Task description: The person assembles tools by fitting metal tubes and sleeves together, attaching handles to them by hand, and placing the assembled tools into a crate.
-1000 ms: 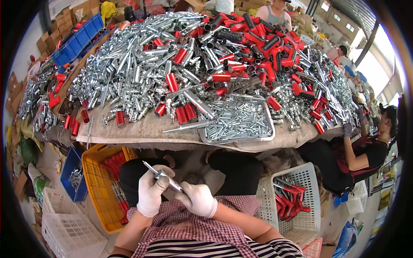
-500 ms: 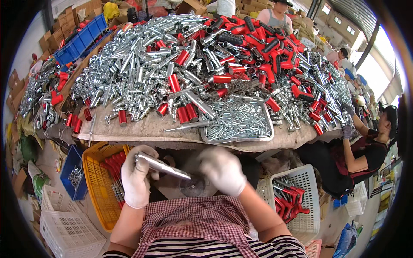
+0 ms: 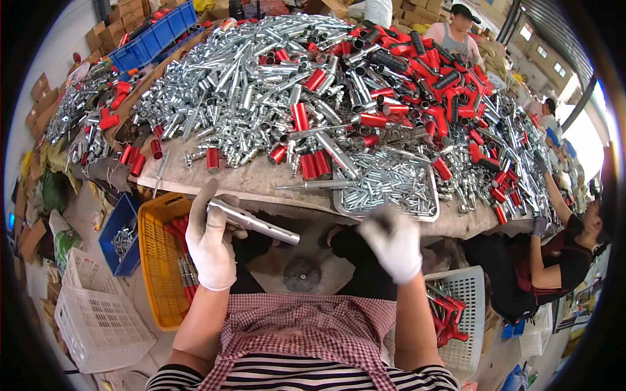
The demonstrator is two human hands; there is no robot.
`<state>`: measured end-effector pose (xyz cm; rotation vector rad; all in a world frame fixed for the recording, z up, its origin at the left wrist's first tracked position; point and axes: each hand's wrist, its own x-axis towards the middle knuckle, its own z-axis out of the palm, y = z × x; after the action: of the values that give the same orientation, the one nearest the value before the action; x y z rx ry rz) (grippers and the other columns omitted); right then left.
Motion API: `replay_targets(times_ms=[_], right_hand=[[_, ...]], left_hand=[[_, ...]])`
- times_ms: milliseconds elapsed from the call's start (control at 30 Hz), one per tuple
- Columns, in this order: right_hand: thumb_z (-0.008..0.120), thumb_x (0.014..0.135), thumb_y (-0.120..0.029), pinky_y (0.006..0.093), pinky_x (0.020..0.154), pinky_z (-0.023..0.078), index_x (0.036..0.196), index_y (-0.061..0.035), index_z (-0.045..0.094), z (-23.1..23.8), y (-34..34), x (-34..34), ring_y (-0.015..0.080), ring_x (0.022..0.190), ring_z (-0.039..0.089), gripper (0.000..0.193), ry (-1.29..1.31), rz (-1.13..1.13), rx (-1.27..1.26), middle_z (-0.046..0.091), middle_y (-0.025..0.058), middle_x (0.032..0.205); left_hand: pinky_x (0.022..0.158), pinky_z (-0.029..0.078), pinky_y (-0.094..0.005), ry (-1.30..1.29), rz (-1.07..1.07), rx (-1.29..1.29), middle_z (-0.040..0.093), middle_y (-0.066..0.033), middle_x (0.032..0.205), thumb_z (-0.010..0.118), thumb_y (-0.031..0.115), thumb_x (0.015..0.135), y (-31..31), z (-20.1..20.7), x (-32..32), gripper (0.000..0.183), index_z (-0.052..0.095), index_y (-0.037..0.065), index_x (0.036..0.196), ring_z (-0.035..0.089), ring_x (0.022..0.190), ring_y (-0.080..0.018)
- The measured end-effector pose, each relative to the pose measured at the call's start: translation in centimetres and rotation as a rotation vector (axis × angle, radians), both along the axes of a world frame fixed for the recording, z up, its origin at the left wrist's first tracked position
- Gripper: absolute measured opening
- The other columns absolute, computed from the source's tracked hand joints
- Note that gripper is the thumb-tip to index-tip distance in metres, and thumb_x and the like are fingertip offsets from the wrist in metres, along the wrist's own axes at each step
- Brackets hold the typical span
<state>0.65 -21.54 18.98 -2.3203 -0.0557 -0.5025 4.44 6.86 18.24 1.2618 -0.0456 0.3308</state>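
Left hand (image 3: 212, 251) and right hand (image 3: 398, 249) gloved in white, greyed toward the tips; tube (image 3: 264, 226) bright silver. Apron (image 3: 306, 322) in dark red-and-white check, shirt (image 3: 293, 375) in black-and-white stripes, table cover (image 3: 248, 181) dusty beige. Parts heap (image 3: 225, 85) mostly silver, with glossy red sleeves (image 3: 299, 117) and red-and-black handles (image 3: 450, 81); nearby, a yellow-orange crate (image 3: 155, 274), an off-white crate (image 3: 471, 303) and a plain blue bin (image 3: 108, 246).
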Motion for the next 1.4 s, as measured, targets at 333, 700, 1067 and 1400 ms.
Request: replay_targets(times_ms=[333, 700, 1067, 1400], right_hand=[[0.076, 0.079, -0.012, 0.0279, 0.063, 0.051, 0.096, 0.0013, 0.064, -2.3, 6.3, -2.8, 0.0164, 0.069, 0.063, 0.025, 0.404, 0.208, 0.616, 0.065, 0.0085, 0.085], [0.071, 0.082, -0.022, 0.0409, 0.075, 0.055, 0.09, -0.0058, 0.069, 4.1, 2.7, 8.0, 0.0328, 0.082, 0.067, 0.018, -0.13, 0.33, -0.209, 0.069, 0.0139, 0.089], [0.059, 0.083, -0.024, 0.0414, 0.084, 0.055, 0.103, -0.0061, 0.07, 4.1, -3.9, 31.0, 0.0321, 0.098, 0.07, 0.029, 0.264, -0.402, -0.824, 0.073, 0.0156, 0.099], [0.074, 0.075, -0.038, 0.0416, 0.072, 0.055, 0.091, -0.0028, 0.068, 9.3, 3.7, 17.3, 0.0341, 0.078, 0.069, 0.038, -0.224, 0.096, -0.175, 0.07, 0.0198, 0.083]], left_hand=[[0.089, 0.049, -0.0296, 0.087, -0.262, 0.08, 0.066, -0.0148, 0.109, 0.058, 0.037, 0.099, -3.0, -1.3, -1.7, 0.062, 0.043, -0.008, 0.139, 0.063, 0.096, -0.0179], [0.067, 0.06, -0.0358, 0.222, -0.343, -0.29, 0.064, -0.0164, 0.103, 0.073, 0.022, 0.087, 0.5, -2.7, -0.7, 0.072, 0.031, 0.005, 0.144, 0.068, 0.083, -0.0255], [0.069, 0.06, -0.0345, 0.241, -0.297, -0.327, 0.063, -0.0171, 0.106, 0.067, 0.015, 0.091, 2.0, -2.0, -1.6, 0.069, 0.026, 0.002, 0.145, 0.067, 0.087, -0.0241], [0.07, 0.054, -0.0322, 0.149, -0.23, -0.214, 0.063, -0.0158, 0.105, 0.065, 0.028, 0.095, 3.9, -1.7, -1.5, 0.081, 0.014, 0.003, 0.154, 0.065, 0.084, -0.0208]])
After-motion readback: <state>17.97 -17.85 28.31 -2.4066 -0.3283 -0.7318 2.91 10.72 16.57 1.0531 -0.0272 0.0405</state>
